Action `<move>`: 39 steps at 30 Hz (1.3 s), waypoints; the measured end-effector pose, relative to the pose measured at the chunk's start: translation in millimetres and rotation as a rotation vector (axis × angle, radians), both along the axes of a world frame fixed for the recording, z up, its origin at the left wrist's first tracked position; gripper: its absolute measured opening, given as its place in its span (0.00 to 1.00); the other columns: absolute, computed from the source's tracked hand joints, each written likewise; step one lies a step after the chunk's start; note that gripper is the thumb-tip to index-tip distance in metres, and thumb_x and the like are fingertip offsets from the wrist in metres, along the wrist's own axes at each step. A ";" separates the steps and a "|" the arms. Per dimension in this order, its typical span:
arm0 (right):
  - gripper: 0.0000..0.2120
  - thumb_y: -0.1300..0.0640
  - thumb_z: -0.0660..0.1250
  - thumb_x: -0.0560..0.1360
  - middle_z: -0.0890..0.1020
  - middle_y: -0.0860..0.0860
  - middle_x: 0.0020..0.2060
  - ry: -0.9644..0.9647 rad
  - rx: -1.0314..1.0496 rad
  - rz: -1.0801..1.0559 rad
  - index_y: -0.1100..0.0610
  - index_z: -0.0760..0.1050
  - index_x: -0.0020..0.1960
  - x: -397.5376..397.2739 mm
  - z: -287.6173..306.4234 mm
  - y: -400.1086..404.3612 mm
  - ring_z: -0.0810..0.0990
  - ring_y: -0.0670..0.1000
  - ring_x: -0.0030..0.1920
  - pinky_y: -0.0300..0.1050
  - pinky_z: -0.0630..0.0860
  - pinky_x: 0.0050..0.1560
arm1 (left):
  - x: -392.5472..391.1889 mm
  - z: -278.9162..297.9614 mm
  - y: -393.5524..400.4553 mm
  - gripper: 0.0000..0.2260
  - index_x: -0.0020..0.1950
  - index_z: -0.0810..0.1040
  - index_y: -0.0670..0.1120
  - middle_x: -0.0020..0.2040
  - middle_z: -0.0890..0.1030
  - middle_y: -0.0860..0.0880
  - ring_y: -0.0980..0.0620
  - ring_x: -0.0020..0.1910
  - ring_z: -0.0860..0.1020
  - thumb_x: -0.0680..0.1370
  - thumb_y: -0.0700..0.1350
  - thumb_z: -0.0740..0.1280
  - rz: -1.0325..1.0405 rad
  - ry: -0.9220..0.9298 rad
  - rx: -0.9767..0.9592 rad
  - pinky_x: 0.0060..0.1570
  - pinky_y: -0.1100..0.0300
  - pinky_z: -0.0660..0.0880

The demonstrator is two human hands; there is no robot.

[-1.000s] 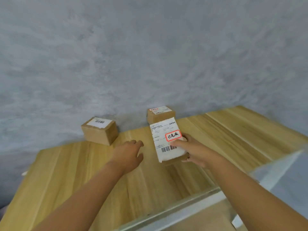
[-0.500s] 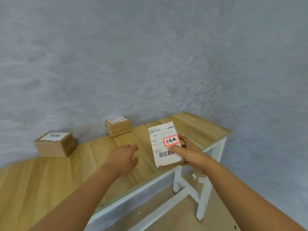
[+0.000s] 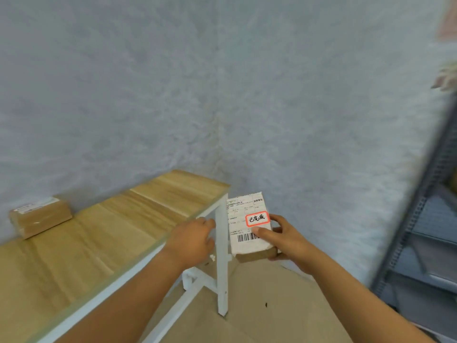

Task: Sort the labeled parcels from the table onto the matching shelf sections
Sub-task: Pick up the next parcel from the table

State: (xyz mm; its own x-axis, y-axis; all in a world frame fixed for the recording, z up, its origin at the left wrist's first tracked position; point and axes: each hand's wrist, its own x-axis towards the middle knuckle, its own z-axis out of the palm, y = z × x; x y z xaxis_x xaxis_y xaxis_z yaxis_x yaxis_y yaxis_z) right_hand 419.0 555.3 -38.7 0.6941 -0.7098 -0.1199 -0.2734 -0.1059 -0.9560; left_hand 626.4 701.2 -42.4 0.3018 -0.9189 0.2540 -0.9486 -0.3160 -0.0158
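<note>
A wooden desk [image 3: 103, 233] with white legs stands against a grey wall [image 3: 222, 95]; one cardboard box [image 3: 40, 217] lies on it at 9 o'clock, near the wall; grey metal shelves [image 3: 427, 243], blurred, stand at 3 o'clock. The right hand [image 3: 284, 237] grips a labeled parcel [image 3: 249, 227] past the desk's end, thumb on the barcode; the left hand [image 3: 191, 237] hovers relaxed above the desk edge, holding nothing.

Mottled grey wall [image 3: 222, 82] (blurred rightward) behind a brown floor [image 3: 284, 305].
</note>
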 end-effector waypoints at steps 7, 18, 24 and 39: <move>0.37 0.36 0.76 0.65 0.84 0.47 0.54 -0.039 0.030 -0.317 0.43 0.67 0.69 -102.2 2.5 -30.4 0.86 0.49 0.49 0.50 0.84 0.48 | -68.3 9.4 -98.2 0.19 0.71 0.70 0.49 0.61 0.77 0.48 0.46 0.60 0.75 0.80 0.51 0.58 -0.304 -0.036 -0.018 0.55 0.53 0.73; 0.36 0.39 0.79 0.64 0.85 0.48 0.52 -0.134 0.060 -0.748 0.46 0.68 0.67 -280.2 -7.8 -29.0 0.86 0.52 0.51 0.61 0.82 0.53 | -226.8 -4.0 -191.8 0.18 0.70 0.70 0.49 0.60 0.77 0.50 0.49 0.59 0.75 0.82 0.51 0.57 -0.751 -0.055 -0.024 0.56 0.55 0.72; 0.29 0.44 0.75 0.71 0.83 0.50 0.54 -0.153 0.057 -0.894 0.47 0.69 0.67 -412.3 -5.0 -28.2 0.86 0.51 0.49 0.51 0.84 0.43 | -360.0 11.8 -222.8 0.13 0.64 0.73 0.48 0.56 0.78 0.49 0.47 0.56 0.75 0.82 0.48 0.56 -0.860 -0.185 -0.076 0.53 0.55 0.70; 0.40 0.33 0.77 0.55 0.84 0.48 0.53 -0.144 0.081 -0.868 0.42 0.69 0.64 -667.6 0.8 -114.5 0.86 0.52 0.50 0.57 0.83 0.52 | -614.4 23.0 -311.3 0.14 0.65 0.72 0.48 0.58 0.77 0.48 0.46 0.57 0.74 0.82 0.49 0.57 -0.835 -0.189 -0.094 0.54 0.53 0.69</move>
State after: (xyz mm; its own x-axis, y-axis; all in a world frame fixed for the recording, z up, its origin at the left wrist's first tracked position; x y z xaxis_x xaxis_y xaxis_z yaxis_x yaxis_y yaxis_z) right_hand -248.6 440.8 -37.8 -0.0739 -0.9865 -0.1459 -0.1021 0.1530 -0.9829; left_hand 12.0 389.9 -19.4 -0.5186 -0.7938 0.3177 -0.8549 0.4761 -0.2059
